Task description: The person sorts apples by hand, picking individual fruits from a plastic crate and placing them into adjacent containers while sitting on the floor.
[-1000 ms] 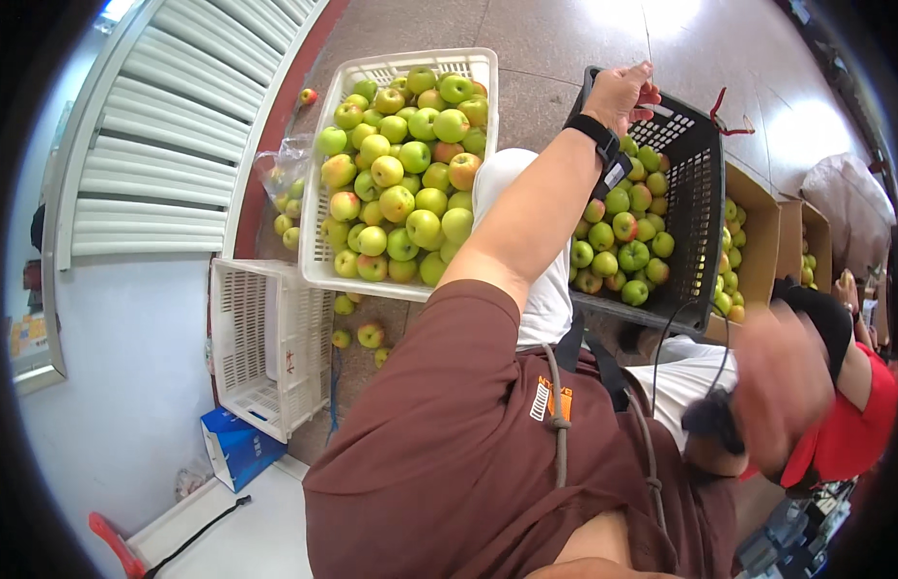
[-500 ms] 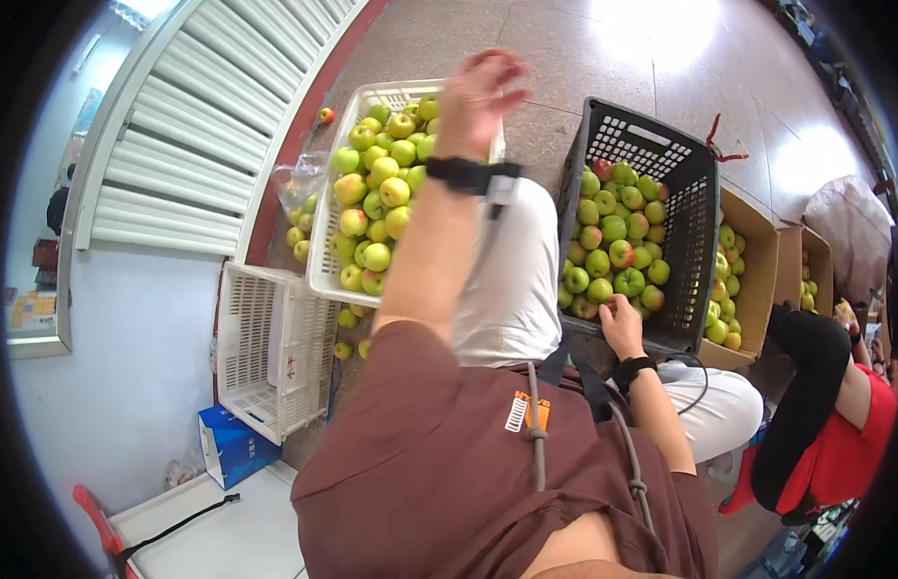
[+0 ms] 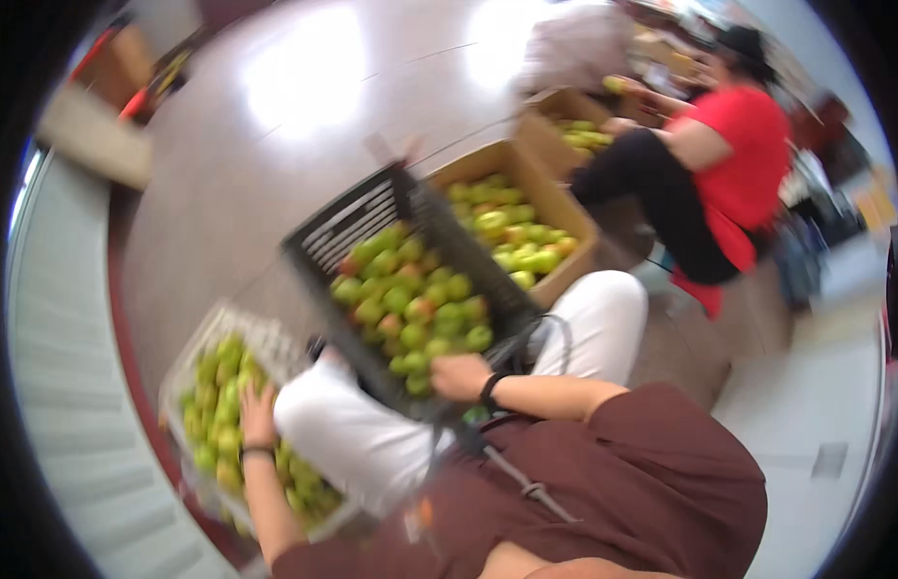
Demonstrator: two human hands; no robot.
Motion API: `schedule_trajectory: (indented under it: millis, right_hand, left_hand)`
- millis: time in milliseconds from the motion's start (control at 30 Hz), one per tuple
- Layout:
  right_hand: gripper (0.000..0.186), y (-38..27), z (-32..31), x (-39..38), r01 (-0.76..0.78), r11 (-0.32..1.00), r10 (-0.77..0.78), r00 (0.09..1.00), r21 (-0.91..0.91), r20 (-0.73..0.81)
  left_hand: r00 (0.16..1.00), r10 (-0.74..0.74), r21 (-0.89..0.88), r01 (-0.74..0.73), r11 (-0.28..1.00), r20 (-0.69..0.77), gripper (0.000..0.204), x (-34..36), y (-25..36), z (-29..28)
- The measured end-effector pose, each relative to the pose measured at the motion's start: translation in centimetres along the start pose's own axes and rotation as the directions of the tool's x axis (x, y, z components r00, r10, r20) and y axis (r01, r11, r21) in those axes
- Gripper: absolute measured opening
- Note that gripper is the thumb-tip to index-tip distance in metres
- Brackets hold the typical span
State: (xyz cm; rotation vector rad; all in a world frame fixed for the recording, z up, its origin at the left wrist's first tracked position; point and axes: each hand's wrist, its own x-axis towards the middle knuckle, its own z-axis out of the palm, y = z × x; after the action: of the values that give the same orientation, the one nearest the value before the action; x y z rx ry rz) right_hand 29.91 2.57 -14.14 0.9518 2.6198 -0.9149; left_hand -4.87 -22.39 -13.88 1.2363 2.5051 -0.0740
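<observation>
At the lower left, my left hand (image 3: 259, 413) lies over green apples (image 3: 209, 410) in a white plastic crate (image 3: 175, 384). Its fingers point away from me and look apart, with no apple visibly gripped. Nearer the middle, my right hand (image 3: 460, 377) rests at the near end of a black plastic crate (image 3: 325, 280), against the green and reddish apples (image 3: 410, 299) inside. Blur and the apples hide its fingertips, so whether it holds one is unclear. The black crate stands between my knees, tilted in this view.
Beyond the black crate sits a cardboard box (image 3: 576, 217) of apples, with another box (image 3: 540, 108) behind it. A person in a red top (image 3: 743, 125) sits at the right, holding an apple (image 3: 615, 85). A white ribbed panel (image 3: 72, 367) runs along the left.
My view has swung to the right, and the picture is blurred. My left hand has come down from above the white crate onto its apples. My right hand stays at the black crate's near end.
</observation>
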Motion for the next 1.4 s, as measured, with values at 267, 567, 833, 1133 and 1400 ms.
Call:
schedule_trajectory:
  millis: [267, 567, 833, 1133, 1400]
  right_hand:
    - [0.024, 0.6, -0.3, -0.6, 0.0, 1.0, 0.0, 1.0, -0.01, -0.03]
    - [0.026, -0.2, -0.1, 0.1, -0.033, 0.998, 0.036, 0.996, -0.044, 0.08]
    - [0.026, 0.2, 0.4, 0.3, -0.031, 0.999, 0.034, 0.996, -0.034, 0.084]
    - [0.025, 0.1, 0.2, 0.0, -0.001, 1.0, 0.001, 1.0, 0.012, 0.0]
    - [0.025, 0.9, 0.0, -0.8, 0.034, 0.999, -0.033, 0.999, 0.025, -0.043]
  left_hand:
    - [0.994, -0.061, 0.192, 0.078, 0.978, -0.095, 0.03, 2.8, 0.4, 3.3]
    - [0.999, -0.018, -0.028, 0.017, 0.999, -0.031, 0.034, 4.0, -0.1, -0.7]
    - [0.995, -0.104, 0.235, 0.104, 0.967, -0.01, 0.019, 4.3, -0.3, 3.4]
    - [0.999, -0.046, 0.246, 0.037, 0.968, 0.029, 0.022, 6.2, -1.1, 4.0]
    - [0.861, -0.319, -0.107, 0.302, 0.947, -0.395, 0.054, -0.2, -1.2, 0.1]
